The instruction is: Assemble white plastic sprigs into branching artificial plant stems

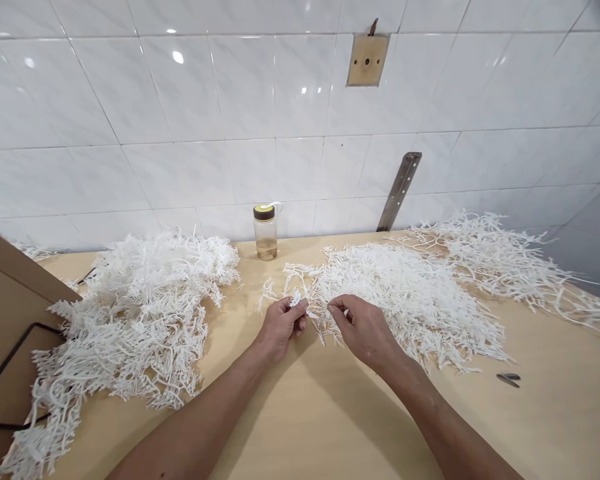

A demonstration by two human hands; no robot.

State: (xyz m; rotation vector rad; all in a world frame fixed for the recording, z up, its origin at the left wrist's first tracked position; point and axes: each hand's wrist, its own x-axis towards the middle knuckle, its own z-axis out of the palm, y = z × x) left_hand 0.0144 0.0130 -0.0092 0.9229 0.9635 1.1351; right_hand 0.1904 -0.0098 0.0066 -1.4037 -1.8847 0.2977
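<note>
Near the middle of the table, my left hand [283,325] is closed on a small white branched plastic piece [296,297], pinched between thumb and fingers. Just to its right, my right hand [363,327] has thumb and forefinger pressed together. Whatever sits in that pinch, if anything, is too small to make out. Beyond my right hand spreads a pile of white branched pieces [405,293], and a few loose white strands [300,270] lie past my left hand. The two hands are a short way apart, both low over the tabletop.
A bigger white heap [145,313] covers the left side, beside a brown box [10,320]. Long white strands [510,260] lie at the back right. A lidded bottle [266,233] stands by the tiled wall, a metal bar [400,192] leans there, and small snips [509,380] lie at right.
</note>
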